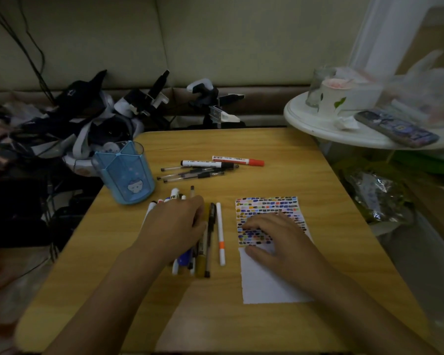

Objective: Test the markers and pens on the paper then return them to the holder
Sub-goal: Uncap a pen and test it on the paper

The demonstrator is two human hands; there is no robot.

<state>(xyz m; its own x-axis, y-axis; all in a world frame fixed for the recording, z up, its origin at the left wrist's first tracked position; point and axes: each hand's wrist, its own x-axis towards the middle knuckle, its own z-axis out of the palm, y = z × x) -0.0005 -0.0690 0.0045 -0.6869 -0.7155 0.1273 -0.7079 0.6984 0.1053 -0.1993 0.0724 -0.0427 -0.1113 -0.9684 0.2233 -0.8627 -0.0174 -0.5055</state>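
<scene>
A white paper [269, 285] lies on the wooden table [267, 155], its upper part filled with small coloured marks. My right hand [274, 239] rests flat on it, fingers spread over the marks. My left hand [176, 226] lies over a row of markers and pens [203, 254] left of the paper; whether its fingers grip any is hidden. A black pen [210, 237] and a white marker with an orange band [220, 234] lie uncovered beside it. The blue transparent holder [124, 172] stands upright at the table's left edge. A second group of pens [198, 171] lies farther back.
A white marker with a red cap [237, 160] lies at the back of that group. A round white side table [344, 124] at the right carries a cup, a glass and a phone [395, 128]. Dark clutter and cables pile up left of the table.
</scene>
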